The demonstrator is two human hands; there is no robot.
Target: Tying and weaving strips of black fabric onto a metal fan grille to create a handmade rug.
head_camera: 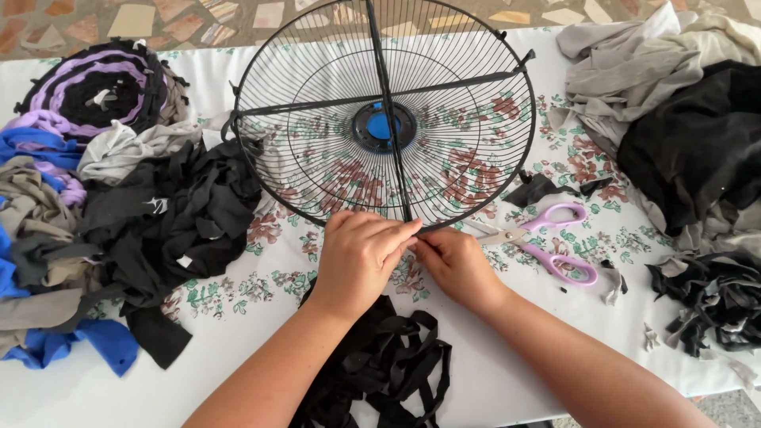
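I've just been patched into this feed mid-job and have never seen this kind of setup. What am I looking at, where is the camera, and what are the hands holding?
There is no machine here: a person works with bare hands, and the one camera sits on their head, looking down at a table with a flowered cloth. The left hand and right hand meet at the near rim of a round black wire fan guard, fingertips pinched together there; what they pinch is too small to tell. Black fabric strips lie under the wrists. Purple-handled scissors lie to the right. Heaps of cloth scraps and a coiled rag mat lie left; more cloth lies right.
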